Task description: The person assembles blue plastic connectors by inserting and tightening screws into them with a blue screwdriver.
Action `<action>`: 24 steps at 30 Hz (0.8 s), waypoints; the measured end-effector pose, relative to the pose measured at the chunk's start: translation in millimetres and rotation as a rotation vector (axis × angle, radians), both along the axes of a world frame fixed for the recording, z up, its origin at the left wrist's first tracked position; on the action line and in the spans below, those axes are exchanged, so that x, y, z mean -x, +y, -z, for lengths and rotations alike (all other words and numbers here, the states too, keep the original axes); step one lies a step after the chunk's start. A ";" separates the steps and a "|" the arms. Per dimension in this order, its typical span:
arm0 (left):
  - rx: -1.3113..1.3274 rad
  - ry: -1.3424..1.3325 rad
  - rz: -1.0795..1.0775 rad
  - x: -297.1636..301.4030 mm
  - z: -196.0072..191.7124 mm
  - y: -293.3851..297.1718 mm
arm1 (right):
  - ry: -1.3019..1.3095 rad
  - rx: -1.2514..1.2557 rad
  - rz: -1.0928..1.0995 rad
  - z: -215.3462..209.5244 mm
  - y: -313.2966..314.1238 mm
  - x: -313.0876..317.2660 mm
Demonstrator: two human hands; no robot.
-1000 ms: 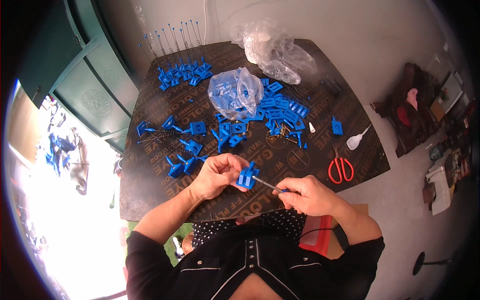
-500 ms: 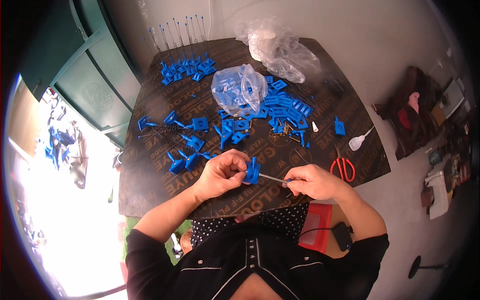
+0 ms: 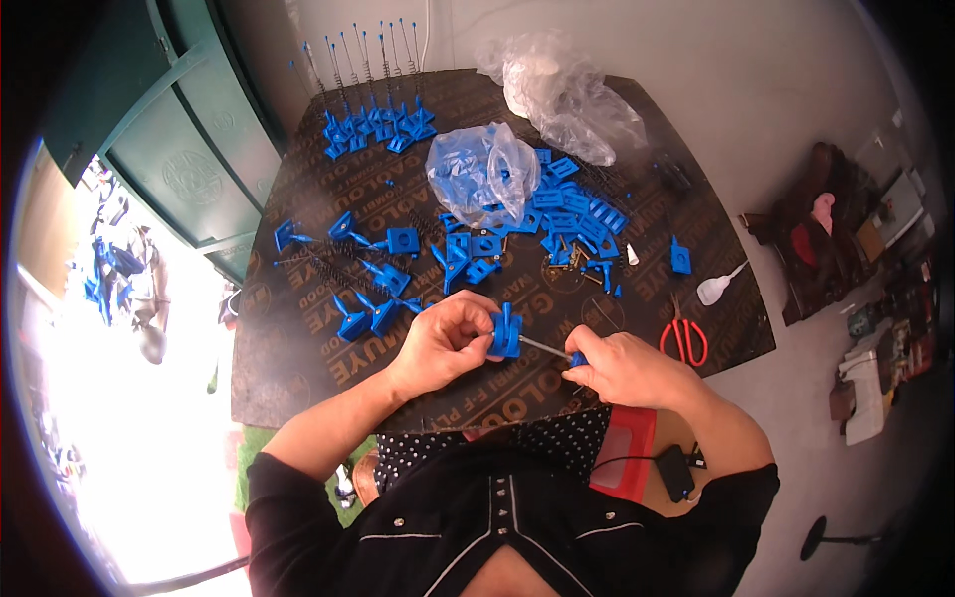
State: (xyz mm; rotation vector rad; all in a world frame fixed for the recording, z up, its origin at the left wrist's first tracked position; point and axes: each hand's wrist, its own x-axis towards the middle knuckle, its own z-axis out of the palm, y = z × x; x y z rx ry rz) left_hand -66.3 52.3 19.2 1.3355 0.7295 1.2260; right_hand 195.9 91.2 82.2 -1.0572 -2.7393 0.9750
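Near the front edge of the table, my left hand (image 3: 443, 343) pinches a small blue plastic bracket (image 3: 507, 336) with an upright stem. From the right, the metal shaft of a screwdriver (image 3: 543, 348) meets this bracket. Its blue handle is mostly covered by my right hand (image 3: 632, 368), whose thumb and fingers close round it. Whether a screw sits at the tip cannot be made out. Just beyond my left hand lie several blue parts with springs (image 3: 378, 316) attached.
Loose blue plates (image 3: 567, 204) and small screws lie mid-table beside a clear bag (image 3: 482, 174) of blue parts. At the far left stand several blue pieces with upright springs (image 3: 378, 124). Red-handled scissors (image 3: 684, 341) and a white nozzle bottle (image 3: 712, 289) lie on the right.
My right hand has turned on the screwdriver, and more of its blue handle shows now. The left hand keeps its pinch on the bracket. The whole view has shifted slightly.
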 end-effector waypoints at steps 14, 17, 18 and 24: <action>0.013 -0.021 0.002 0.6 6.2 0.2 | 0.134 0.276 0.112 7.7 22.0 -7.7; 0.001 -0.008 0.012 0.7 6.7 0.4 | 0.115 0.146 0.109 5.4 18.5 -5.9; 0.000 -0.018 0.012 0.6 7.0 0.4 | 0.104 0.066 0.107 5.5 17.5 -5.2; 0.003 -0.004 -0.001 1.5 9.5 2.3 | 0.077 -0.089 0.093 -3.1 7.8 2.7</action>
